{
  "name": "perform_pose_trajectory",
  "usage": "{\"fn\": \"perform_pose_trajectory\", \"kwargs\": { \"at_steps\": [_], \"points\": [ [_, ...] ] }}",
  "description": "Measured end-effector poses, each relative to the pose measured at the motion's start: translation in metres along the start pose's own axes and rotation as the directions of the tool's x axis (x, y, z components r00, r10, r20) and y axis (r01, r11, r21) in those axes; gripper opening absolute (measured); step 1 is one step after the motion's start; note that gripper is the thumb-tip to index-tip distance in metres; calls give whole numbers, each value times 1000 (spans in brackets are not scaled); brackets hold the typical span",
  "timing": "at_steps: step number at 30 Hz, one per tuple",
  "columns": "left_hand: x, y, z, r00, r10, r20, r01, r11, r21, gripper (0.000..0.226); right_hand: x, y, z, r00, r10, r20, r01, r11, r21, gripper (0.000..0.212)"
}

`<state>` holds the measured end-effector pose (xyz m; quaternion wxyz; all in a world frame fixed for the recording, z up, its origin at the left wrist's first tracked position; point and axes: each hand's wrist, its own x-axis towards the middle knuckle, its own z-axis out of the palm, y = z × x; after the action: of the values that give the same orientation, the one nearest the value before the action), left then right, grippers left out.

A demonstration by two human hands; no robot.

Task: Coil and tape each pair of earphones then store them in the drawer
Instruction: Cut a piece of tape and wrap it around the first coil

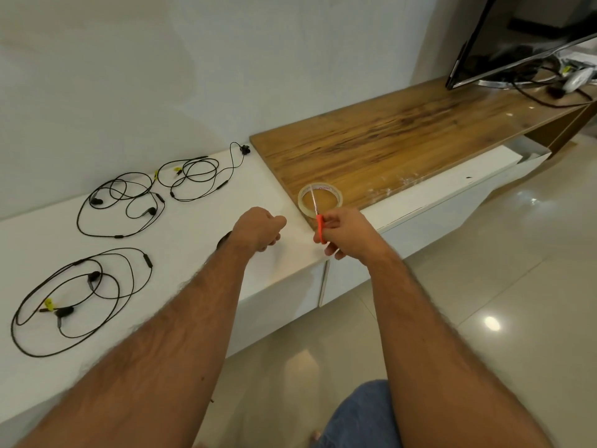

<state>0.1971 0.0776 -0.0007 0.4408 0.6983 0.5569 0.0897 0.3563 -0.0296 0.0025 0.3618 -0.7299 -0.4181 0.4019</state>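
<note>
Right hand [344, 236] gripping red scissors [319, 226], left hand [258, 229] fisted, contents unclear

A plain white wall [161, 76] is seen behind a long white cabinet [420, 227]; glossy pale floor tiles [517, 286] reflect ceiling lights.

Beneath the curled left hand [258, 229], only a dark sliver is seen; what is held cannot be told. Scissors [318, 218] handles are mostly covered by the right hand [342, 236]; blades blurred.
</note>
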Motion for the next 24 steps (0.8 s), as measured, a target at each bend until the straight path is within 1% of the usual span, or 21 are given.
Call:
{"fn": "perform_pose_trajectory", "kwargs": {
  "at_steps": [2,3,6,7,9,12,16,19,24],
  "points": [
    [0,0,0,1000,-5,6,5,1000,-13,20,-3,4,0,988,55,143,-59,998,28,17],
    [0,1,-1,1000,-14,17,15,999,-35,19,-5,7,-1,971,99,219,-114,992,60,19],
    [1,3,-3,993,-79,85,93,981,-171,17,-10,14,-5,889,197,413,-282,947,154,43],
    [1,4,-4,988,-108,108,129,968,-216,16,-11,15,-6,869,200,452,-304,937,170,49],
    [0,6,-6,978,-148,147,187,935,-301,13,-11,14,-6,848,178,500,-318,924,210,54],
    [1,6,-6,964,-169,205,241,885,-400,10,-7,10,-4,842,148,519,-315,915,250,57],
    [5,1,-6,945,-171,280,293,825,-484,10,-2,7,1,851,152,502,-313,915,253,65],
    [8,-1,-7,936,-158,314,310,793,-525,11,3,7,5,863,168,476,-311,919,241,60],
    [11,-3,-7,930,-143,338,314,788,-530,11,10,7,9,885,167,434,-304,914,267,55]
  ]
}}
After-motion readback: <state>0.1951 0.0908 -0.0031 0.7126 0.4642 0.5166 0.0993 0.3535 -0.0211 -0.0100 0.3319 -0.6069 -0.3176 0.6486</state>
